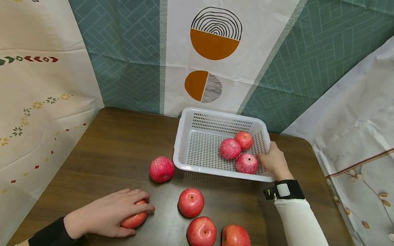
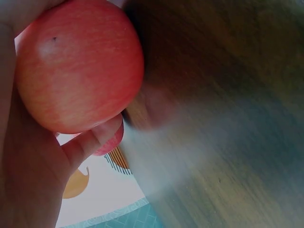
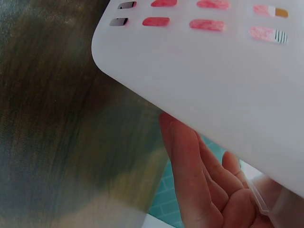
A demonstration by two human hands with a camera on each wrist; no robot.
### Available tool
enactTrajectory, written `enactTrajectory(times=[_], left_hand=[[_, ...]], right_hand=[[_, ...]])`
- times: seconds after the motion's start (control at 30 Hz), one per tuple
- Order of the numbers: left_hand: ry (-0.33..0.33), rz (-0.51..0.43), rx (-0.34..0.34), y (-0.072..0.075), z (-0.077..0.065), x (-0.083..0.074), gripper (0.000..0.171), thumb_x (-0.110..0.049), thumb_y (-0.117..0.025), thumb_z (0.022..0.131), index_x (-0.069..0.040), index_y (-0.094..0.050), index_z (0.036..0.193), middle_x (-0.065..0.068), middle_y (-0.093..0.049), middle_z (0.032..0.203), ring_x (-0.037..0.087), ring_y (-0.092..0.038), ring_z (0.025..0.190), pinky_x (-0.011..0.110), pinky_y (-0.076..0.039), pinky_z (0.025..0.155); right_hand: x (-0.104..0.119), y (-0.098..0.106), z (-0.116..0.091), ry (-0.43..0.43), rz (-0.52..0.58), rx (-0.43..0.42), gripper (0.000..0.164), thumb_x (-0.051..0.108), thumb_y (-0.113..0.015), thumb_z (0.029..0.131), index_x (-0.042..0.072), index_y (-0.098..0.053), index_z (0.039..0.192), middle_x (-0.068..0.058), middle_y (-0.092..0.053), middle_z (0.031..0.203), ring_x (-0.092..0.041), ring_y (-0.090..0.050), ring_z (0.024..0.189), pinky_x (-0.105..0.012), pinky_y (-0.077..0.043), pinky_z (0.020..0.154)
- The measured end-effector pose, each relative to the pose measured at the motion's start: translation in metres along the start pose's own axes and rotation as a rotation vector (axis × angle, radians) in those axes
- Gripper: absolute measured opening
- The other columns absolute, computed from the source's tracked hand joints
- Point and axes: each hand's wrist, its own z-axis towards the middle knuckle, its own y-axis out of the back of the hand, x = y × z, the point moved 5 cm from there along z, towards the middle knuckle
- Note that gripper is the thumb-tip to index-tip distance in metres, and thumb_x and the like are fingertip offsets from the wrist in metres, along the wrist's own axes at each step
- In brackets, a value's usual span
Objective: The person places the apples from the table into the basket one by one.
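Observation:
A red apple [image 1: 136, 219] lies under my left hand [image 1: 112, 213], whose fingers and thumb curl round it at the table's front left. The left wrist view shows the same apple [image 2: 80, 66] close up against the palm. My right hand [image 1: 276, 161] grips the right end of a white perforated plastic basket [image 1: 211, 170], its thumb over the rim. In the right wrist view the fingers [image 3: 190, 166] are beneath the basket's edge, which looks raised off the table. Three apples [image 1: 230, 148] sit in the basket's right half.
One apple [image 1: 162, 169] is just left of the basket. Nearer the front stand three more: a middle apple [image 1: 191, 202], a lower apple [image 1: 201, 233] and a right-hand apple [image 1: 236, 240]. Patterned cloth [image 1: 130, 54] hangs behind and beside the brown wooden table [image 1: 127, 142].

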Motion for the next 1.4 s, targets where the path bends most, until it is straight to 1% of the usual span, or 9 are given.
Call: enactTrajectory(times=[0.3,0.53,0.73,0.83,1.03,1.17,1.3,1.4], left_hand=[[0.004,-0.017,0.021,-0.001,0.001,0.002,0.063,-0.045,-0.086,0.089,-0.032,-0.060,0.145,-0.012,-0.054,0.131,0.008,-0.054,0.113,0.043,-0.054,0.096],[0.006,-0.010,0.019,0.001,0.002,0.002,0.064,-0.042,-0.088,0.087,-0.030,-0.061,0.143,-0.010,-0.055,0.130,0.009,-0.055,0.110,0.041,-0.054,0.094],[0.031,-0.043,0.051,0.002,0.003,0.005,0.062,-0.041,-0.086,0.089,-0.031,-0.060,0.145,-0.009,-0.056,0.133,0.011,-0.057,0.112,0.043,-0.055,0.095],[0.032,-0.045,0.053,0.003,0.004,0.007,0.062,-0.041,-0.086,0.090,-0.031,-0.060,0.145,-0.009,-0.056,0.134,0.011,-0.058,0.112,0.044,-0.056,0.095],[0.021,-0.028,0.014,0.009,0.009,0.008,0.065,-0.041,-0.088,0.087,-0.029,-0.062,0.145,-0.008,-0.057,0.134,0.012,-0.059,0.113,0.043,-0.056,0.096],[0.023,-0.027,-0.019,0.016,0.013,0.007,0.067,-0.043,-0.088,0.087,-0.030,-0.060,0.147,-0.006,-0.058,0.139,0.014,-0.060,0.120,0.045,-0.056,0.097],[0.011,-0.035,-0.065,0.026,0.023,0.004,0.067,-0.048,-0.085,0.089,-0.033,-0.058,0.148,-0.006,-0.057,0.142,0.014,-0.059,0.123,0.045,-0.057,0.097],[-0.016,-0.034,-0.109,0.038,0.034,0.000,0.064,-0.051,-0.083,0.091,-0.032,-0.058,0.147,-0.008,-0.056,0.144,0.014,-0.059,0.124,0.044,-0.057,0.097]], right_hand=[[-0.001,0.000,0.000,-0.002,-0.005,-0.001,0.064,0.021,-0.063,0.102,-0.009,-0.033,0.150,-0.038,-0.058,0.130,-0.053,-0.069,0.107,-0.067,-0.058,0.085],[0.003,0.001,-0.002,0.000,-0.020,-0.007,0.065,0.020,-0.062,0.102,-0.010,-0.033,0.151,-0.039,-0.059,0.131,-0.054,-0.069,0.107,-0.068,-0.057,0.086],[0.003,0.001,-0.003,-0.006,-0.027,-0.007,0.065,0.020,-0.063,0.102,-0.010,-0.033,0.151,-0.039,-0.059,0.131,-0.054,-0.070,0.106,-0.068,-0.058,0.085],[0.003,0.001,-0.003,-0.002,-0.028,-0.009,0.066,0.021,-0.062,0.102,-0.010,-0.033,0.152,-0.039,-0.059,0.131,-0.054,-0.070,0.106,-0.067,-0.058,0.085],[0.004,0.002,-0.002,-0.004,-0.024,-0.009,0.065,0.021,-0.062,0.101,-0.009,-0.033,0.151,-0.039,-0.058,0.132,-0.054,-0.070,0.107,-0.067,-0.058,0.086],[0.005,0.002,-0.003,-0.001,-0.020,-0.006,0.065,0.021,-0.062,0.102,-0.009,-0.033,0.152,-0.039,-0.059,0.132,-0.054,-0.070,0.106,-0.067,-0.058,0.085],[0.006,0.002,-0.003,0.002,-0.024,-0.007,0.063,0.020,-0.062,0.102,-0.010,-0.034,0.150,-0.039,-0.060,0.130,-0.053,-0.071,0.104,-0.066,-0.059,0.084],[0.006,0.002,-0.003,-0.004,-0.027,-0.006,0.063,0.020,-0.062,0.102,-0.010,-0.034,0.149,-0.039,-0.060,0.129,-0.052,-0.071,0.103,-0.065,-0.059,0.084]])
